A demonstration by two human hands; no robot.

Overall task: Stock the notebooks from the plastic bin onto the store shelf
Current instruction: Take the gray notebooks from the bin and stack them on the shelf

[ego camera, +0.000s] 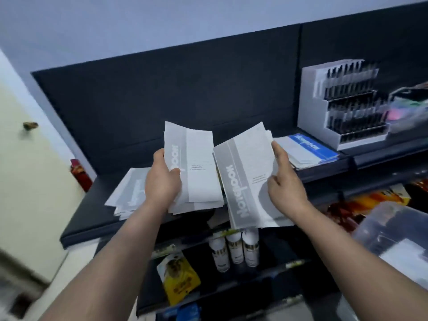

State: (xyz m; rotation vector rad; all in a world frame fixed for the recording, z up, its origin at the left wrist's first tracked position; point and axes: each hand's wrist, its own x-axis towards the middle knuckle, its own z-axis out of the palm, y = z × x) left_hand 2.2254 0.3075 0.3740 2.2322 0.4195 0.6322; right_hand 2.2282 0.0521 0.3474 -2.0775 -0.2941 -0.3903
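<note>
Forearms reach up from the lower edge toward the dark store shelf (97,212), which serves as landmark. Nearest, below that shelf, white bottles (234,249) and a yellow packet (178,279) stand on lower tiers, and the translucent plastic bin (393,232) sits down to its right, contents unclear. Above the shelf's front edge, the left hand (162,184) has its fingers wrapped round a bundle of thin grey-and-white paper notebooks (196,167), thumb on the cover, while the right hand (284,184) pinches a second grey-and-white notebook stack (245,181) by its right edge. Splitting the load likely lets each bundle go down separately. On the shelf's left lies a fanned grey notebook pile (129,193); rightward, blue-covered notebooks (308,147); beyond them a white tiered pen display (342,100) against the back panel.
</note>
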